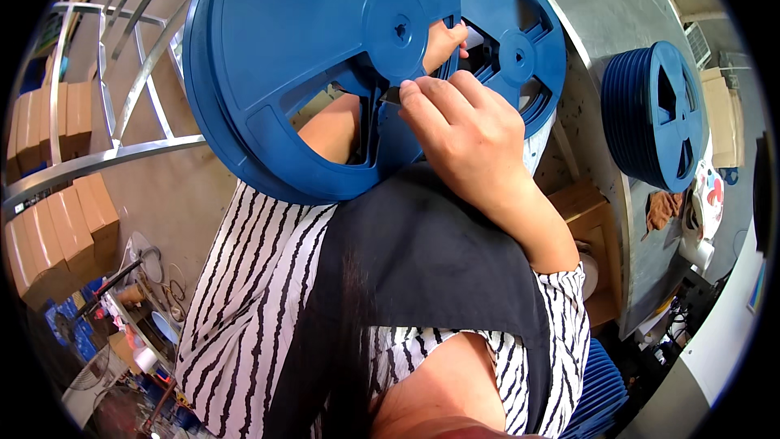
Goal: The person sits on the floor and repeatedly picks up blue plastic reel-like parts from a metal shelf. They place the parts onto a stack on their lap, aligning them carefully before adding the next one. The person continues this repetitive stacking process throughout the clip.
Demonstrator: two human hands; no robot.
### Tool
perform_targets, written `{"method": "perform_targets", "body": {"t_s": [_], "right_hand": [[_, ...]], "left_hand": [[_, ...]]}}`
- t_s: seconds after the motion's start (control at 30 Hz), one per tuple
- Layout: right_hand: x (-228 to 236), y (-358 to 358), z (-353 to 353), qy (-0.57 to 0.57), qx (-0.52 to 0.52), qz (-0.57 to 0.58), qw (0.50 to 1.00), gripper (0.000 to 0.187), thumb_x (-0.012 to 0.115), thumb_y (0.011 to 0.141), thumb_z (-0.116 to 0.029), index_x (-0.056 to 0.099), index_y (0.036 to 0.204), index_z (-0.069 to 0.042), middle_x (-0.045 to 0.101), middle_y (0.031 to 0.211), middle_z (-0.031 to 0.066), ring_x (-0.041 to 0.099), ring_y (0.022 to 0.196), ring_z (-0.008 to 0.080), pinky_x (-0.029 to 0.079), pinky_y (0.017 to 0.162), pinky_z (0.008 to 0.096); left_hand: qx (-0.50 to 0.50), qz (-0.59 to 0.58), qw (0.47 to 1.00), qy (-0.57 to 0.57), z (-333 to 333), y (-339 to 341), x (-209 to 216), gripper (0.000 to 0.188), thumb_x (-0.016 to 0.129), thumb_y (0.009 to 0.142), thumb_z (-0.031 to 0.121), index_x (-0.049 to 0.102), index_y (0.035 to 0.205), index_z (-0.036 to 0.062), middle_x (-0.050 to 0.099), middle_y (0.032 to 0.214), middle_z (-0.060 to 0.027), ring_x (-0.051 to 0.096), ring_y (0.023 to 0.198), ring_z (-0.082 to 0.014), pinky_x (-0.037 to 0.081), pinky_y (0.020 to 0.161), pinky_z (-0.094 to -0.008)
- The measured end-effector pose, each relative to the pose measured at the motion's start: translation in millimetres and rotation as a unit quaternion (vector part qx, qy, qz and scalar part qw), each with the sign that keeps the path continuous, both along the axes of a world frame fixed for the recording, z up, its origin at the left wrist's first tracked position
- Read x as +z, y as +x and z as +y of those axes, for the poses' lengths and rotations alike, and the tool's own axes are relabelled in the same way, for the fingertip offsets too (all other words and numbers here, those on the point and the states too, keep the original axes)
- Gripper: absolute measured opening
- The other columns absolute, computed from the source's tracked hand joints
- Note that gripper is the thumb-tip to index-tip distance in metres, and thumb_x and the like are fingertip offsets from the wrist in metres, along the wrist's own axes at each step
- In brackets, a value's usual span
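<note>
A large blue plastic reel (309, 24) with a round hub and cut-out windows stands tilted before my body, with another round flange edge behind it. My left forearm shows through its lower window. My left hand (443, 46) comes out by the right side of the hub, fingers curled; what they hold is hidden. My right hand (467, 126) is closed in a pinch at the window edge below the hub. A small dark flat piece (392, 95) sticks out from its fingertips, touching or very near the reel. A second blue reel (520, 53) stands just beyond on the right.
At right, a stack of blue reels (654, 114) stands on a grey metal table (597, 0), near a brown cloth (664, 210) and a white roll (697, 252). A metal frame (122, 149) and cardboard boxes (61, 232) are at left. More blue reels (597, 394) lie low at right.
</note>
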State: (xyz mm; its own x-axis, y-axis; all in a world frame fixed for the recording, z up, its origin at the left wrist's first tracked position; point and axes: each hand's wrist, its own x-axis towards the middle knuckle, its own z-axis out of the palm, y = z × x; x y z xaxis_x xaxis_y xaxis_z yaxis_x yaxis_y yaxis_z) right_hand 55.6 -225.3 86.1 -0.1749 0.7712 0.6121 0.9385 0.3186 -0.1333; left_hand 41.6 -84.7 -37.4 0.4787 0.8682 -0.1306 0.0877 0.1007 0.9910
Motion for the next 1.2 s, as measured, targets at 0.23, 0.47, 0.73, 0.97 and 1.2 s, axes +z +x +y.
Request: {"method": "perform_targets", "body": {"t_s": [0.23, 0.47, 0.73, 0.97, 1.2], "right_hand": [[10, -5, -6, -0.042, 0.012, -0.055, 0.998, 0.015, 0.067, 0.074, -0.006, 0.063, 0.088, -0.007, 0.062, 0.084, 0.0005, 0.056, 0.069, 0.0122, 0.045, 0.054, 0.0242], [8, -7, -4, -0.022, 0.043, -0.067, 0.997, 0.008, 0.063, 0.070, -0.010, 0.057, 0.075, -0.007, 0.050, 0.066, 0.0003, 0.052, 0.064, 0.0129, 0.038, 0.049, 0.0236], [15, -5, -24, -0.110, 0.102, 0.018, 0.988, 0.014, 0.061, 0.066, -0.010, 0.058, 0.080, -0.008, 0.049, 0.066, 0.0002, 0.052, 0.064, 0.0144, 0.043, 0.051, 0.0258], [2, 7, -8, -0.104, 0.021, 0.193, 0.976, 0.030, 0.079, 0.069, -0.010, 0.063, 0.095, -0.006, 0.063, 0.078, 0.0060, 0.059, 0.067, 0.0212, 0.046, 0.059, 0.0284], [-39, -3, 6, -0.312, 0.118, 0.536, 0.775, 0.017, 0.068, 0.080, -0.008, 0.053, 0.089, -0.005, 0.055, 0.070, 0.0059, 0.050, 0.060, 0.0104, 0.041, 0.057, 0.0259]], "left_hand": [[-0.009, 0.007, 0.999, -0.041, -6, -3, 4, 0.018, 0.056, 0.086, 0.017, 0.063, 0.082, 0.0006, 0.065, 0.068, -0.0084, 0.065, 0.056, -0.0167, 0.053, 0.052, -0.0275], [-0.017, 0.007, 0.999, -0.045, -6, -9, -8, 0.021, 0.057, 0.087, 0.019, 0.063, 0.082, -0.0001, 0.065, 0.069, -0.0086, 0.065, 0.056, -0.0170, 0.053, 0.052, -0.0275], [0.020, -0.019, 0.998, -0.052, -4, -4, -9, 0.015, 0.058, 0.086, 0.014, 0.063, 0.083, -0.0008, 0.064, 0.067, -0.0100, 0.065, 0.054, -0.0174, 0.052, 0.048, -0.0269], [0.026, -0.015, 0.998, -0.055, -3, -3, -11, 0.016, 0.058, 0.083, 0.014, 0.063, 0.083, -0.0013, 0.064, 0.068, -0.0102, 0.065, 0.055, -0.0180, 0.053, 0.049, -0.0283], [0.026, -0.033, 0.998, -0.039, -4, -2, -10, 0.016, 0.060, 0.083, 0.015, 0.062, 0.083, -0.0014, 0.065, 0.069, -0.0101, 0.066, 0.056, -0.0193, 0.053, 0.051, -0.0286]]}}
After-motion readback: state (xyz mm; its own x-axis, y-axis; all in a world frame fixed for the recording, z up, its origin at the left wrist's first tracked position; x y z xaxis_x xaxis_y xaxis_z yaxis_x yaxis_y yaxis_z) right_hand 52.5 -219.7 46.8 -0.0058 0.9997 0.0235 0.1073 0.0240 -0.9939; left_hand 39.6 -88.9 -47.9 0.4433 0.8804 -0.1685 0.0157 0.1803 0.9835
